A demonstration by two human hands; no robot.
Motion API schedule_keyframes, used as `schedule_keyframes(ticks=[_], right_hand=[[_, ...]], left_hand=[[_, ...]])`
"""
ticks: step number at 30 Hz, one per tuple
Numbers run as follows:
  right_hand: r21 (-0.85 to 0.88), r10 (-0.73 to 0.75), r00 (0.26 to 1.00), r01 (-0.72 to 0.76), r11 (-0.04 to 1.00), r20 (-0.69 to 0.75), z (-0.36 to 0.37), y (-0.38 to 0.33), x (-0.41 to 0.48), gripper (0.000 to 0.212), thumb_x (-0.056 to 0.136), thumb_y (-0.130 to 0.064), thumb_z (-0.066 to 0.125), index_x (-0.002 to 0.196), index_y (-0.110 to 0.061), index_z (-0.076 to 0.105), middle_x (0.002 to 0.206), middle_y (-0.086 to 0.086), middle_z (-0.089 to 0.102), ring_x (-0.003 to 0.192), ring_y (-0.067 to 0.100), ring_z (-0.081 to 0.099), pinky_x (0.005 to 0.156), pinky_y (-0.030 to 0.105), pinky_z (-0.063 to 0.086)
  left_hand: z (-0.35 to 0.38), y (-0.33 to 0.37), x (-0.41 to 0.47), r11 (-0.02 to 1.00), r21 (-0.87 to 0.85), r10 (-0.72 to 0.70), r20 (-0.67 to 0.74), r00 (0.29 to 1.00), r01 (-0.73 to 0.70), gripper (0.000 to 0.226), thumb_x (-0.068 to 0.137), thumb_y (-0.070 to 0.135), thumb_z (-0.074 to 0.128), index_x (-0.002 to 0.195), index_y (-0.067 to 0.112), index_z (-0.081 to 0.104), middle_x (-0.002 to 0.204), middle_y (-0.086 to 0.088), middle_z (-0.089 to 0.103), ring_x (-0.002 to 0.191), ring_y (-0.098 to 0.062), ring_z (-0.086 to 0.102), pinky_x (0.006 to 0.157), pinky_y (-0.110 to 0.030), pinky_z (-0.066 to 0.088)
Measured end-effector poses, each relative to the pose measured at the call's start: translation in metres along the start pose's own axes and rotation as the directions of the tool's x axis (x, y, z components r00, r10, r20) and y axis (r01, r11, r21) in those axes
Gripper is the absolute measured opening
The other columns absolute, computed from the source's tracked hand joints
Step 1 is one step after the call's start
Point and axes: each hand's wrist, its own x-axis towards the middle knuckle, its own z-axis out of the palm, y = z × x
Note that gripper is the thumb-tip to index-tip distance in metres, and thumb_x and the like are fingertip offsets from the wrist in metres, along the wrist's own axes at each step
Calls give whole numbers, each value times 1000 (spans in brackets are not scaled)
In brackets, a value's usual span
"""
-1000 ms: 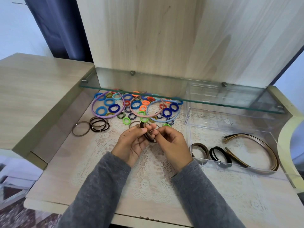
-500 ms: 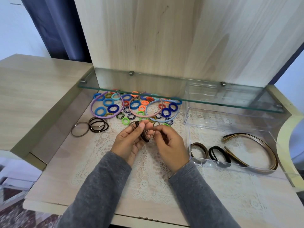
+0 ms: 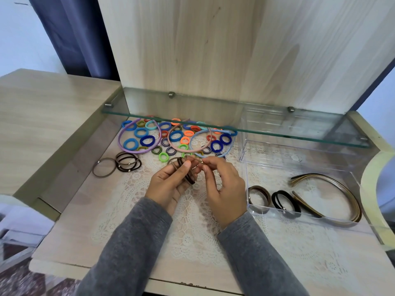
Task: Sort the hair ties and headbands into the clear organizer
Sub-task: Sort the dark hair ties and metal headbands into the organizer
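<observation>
Your left hand [image 3: 168, 184], just left of the clear organizer [image 3: 275, 174], is clamped on a bundle of dark brown hair ties [image 3: 189, 177]. Beside it, your right hand [image 3: 226, 189] pinches a thin tan tie [image 3: 195, 159] between its fingertips. Inside the organizer lie black ties [image 3: 286, 199] and gold-brown headbands [image 3: 350, 194]. Farther left of the organizer, loose coloured hair ties [image 3: 142, 142] are spread on the counter [image 3: 85, 227].
</observation>
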Motion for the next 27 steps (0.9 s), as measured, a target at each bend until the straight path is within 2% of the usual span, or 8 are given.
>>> schedule_keyframes(ticks=[6,12,15,18,21,27], right_hand=[[72,-39,999,37,997,25,3,5,0,15,87,0,62,100,-4,68,97,1,66,92,11,61,77,32,52],[90,56,996,-63,994,72,4,5,-3,13,86,-4,63,99,-6,66,92,0,65,84,9,60,75,20,49],[106,83,992,-93,990,96,4,2,-3,11,86,-4,64,97,-8,65,90,-1,65,82,8,60,74,15,45],[130,110,992,-117,985,61,4,1,-2,11,86,-4,65,96,-7,66,89,-1,65,81,5,60,74,11,42],[139,122,992,-124,982,21,3,2,-1,11,86,-4,65,96,-7,67,89,-2,66,81,4,60,73,12,43],[147,38,998,-45,988,52,3,1,-2,12,86,1,64,96,-4,68,94,1,67,87,8,61,77,15,46]], left_hand=[[-3,0,1,1000,-27,0,8,1000,1,21,76,13,64,94,7,73,94,-12,71,80,-17,67,77,-25,55],[-2,1,0,996,-86,6,59,998,0,24,78,13,60,98,4,70,102,-11,71,92,-16,68,79,-24,56],[-2,2,0,998,-60,5,57,998,-2,26,78,15,61,100,3,68,102,-10,71,89,-15,68,77,-23,57],[-2,1,1,999,-37,-10,36,999,11,25,77,15,62,98,3,69,100,-11,72,85,-15,69,73,-22,57],[-2,0,1,999,-34,-27,18,999,28,24,75,16,64,95,4,71,98,-13,72,81,-16,69,72,-23,56],[-4,0,2,999,-34,-28,39,999,30,20,79,15,63,93,5,73,101,-13,71,84,-15,68,73,-23,56]])
